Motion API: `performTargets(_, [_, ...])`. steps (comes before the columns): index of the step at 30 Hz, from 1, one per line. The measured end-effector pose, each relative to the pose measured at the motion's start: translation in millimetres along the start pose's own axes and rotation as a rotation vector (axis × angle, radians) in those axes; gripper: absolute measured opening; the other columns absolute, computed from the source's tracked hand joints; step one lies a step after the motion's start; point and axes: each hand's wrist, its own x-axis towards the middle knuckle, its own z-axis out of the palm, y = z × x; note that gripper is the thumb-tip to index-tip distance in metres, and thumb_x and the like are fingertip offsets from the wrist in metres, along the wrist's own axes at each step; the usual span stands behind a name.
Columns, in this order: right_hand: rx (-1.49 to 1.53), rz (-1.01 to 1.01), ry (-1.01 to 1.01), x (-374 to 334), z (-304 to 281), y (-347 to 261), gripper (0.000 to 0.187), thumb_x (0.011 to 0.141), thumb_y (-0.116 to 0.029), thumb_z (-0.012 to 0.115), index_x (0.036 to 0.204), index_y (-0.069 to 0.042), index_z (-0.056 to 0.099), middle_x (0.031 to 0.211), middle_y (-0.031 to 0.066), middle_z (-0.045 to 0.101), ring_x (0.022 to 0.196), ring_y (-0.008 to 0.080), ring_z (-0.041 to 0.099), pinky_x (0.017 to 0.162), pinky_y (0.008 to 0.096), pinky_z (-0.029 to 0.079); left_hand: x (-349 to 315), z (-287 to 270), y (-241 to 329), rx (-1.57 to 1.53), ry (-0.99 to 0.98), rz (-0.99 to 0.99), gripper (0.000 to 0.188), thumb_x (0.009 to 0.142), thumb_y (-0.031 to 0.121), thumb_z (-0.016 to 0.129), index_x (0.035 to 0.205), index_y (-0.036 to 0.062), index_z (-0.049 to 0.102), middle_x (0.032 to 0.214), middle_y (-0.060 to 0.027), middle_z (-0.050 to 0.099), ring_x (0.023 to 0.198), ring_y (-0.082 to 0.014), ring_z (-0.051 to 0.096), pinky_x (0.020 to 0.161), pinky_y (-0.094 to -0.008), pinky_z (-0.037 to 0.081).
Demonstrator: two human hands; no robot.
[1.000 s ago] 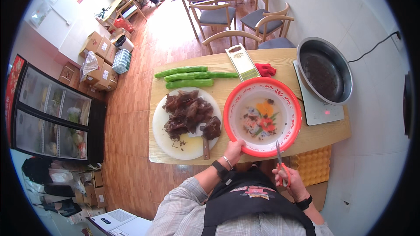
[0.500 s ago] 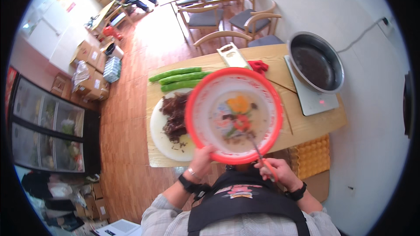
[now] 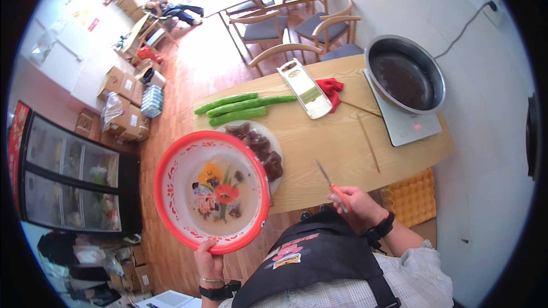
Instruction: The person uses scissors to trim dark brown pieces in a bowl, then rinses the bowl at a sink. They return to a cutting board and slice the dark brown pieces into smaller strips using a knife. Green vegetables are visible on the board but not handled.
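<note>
My left hand [image 3: 209,259] grips the near rim of a wide basin [image 3: 165,194] with a red rim and a flower pattern inside. The basin hangs off the table's left front side, over part of a round white board [image 3: 276,142]. Cloudy water and a few dark bits lie in it. In my right hand [image 3: 359,208] is a pair of orange-handled scissors [image 3: 337,189], blades pointing away from me above the table's front edge. Dark brown wood ear fungus [image 3: 257,144] is heaped on the board, partly hidden by the basin.
Behind the board lie green loofah-like gourds [image 3: 237,115], a white grater [image 3: 307,88] and a red cloth [image 3: 330,92]. Chopsticks [image 3: 368,142] lie at the right, beside a steel pot [image 3: 405,80] on a white electric cooker [image 3: 408,128]. Yellow egg trays [image 3: 410,199] stand below the table's right end.
The basin has moved left and nearer to me, uncovering the grater and the table's middle. The scissors have left the basin and are now apart from it on the right.
</note>
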Motion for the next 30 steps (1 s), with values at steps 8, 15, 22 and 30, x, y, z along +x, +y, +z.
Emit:
performTargets(8, [-0.419,-0.134,0.04,77,-46,0,0.031,0.097,-0.029,0.075,0.088,0.0,0.071,0.068,-0.0006,0.061,0.06,0.0069,0.054,0.055,0.0259,0.044,-47,-51,-30,-0.248,0.203,0.037,0.069,0.08,-0.01,0.058,0.146,0.0027,0.044,0.137,-0.0158,0.059,0.122,-0.0368,0.062,0.103,-0.054,0.056])
performTargets(15, [-0.756,-0.225,-0.026,121,-17,-44,0.038,0.091,-0.037,0.08,0.083,-0.001,0.071,0.065,0.0009,0.061,0.062,0.0074,0.054,0.055,0.0296,0.044,-92,-80,-63,-0.404,0.39,0.06,0.064,0.078,-0.006,0.055,0.141,-0.0006,0.048,0.131,-0.0183,0.062,0.121,-0.0412,0.062,0.099,-0.0594,0.056])
performTargets(22, [-0.813,-0.228,-0.322,134,60,-32,0.038,0.091,-0.038,0.083,0.082,-0.006,0.065,0.07,-0.0036,0.058,0.063,0.0065,0.053,0.055,0.0276,0.045,-107,-128,-98,-0.507,0.461,0.125,0.063,0.078,-0.004,0.053,0.14,-0.0001,0.047,0.135,-0.0212,0.058,0.128,-0.0462,0.056,0.104,-0.0685,0.051])
performTargets(30, [-1.184,-0.148,-0.59,113,170,20,0.043,0.093,-0.047,0.078,0.097,-0.005,0.075,0.076,-0.0019,0.064,0.072,0.007,0.058,0.064,0.0264,0.048,-82,-212,-131,0.384,0.545,0.341,0.022,0.088,0.011,0.065,0.106,-0.0022,0.069,0.1,-0.0207,0.071,0.093,-0.0368,0.068,0.087,-0.0485,0.054])
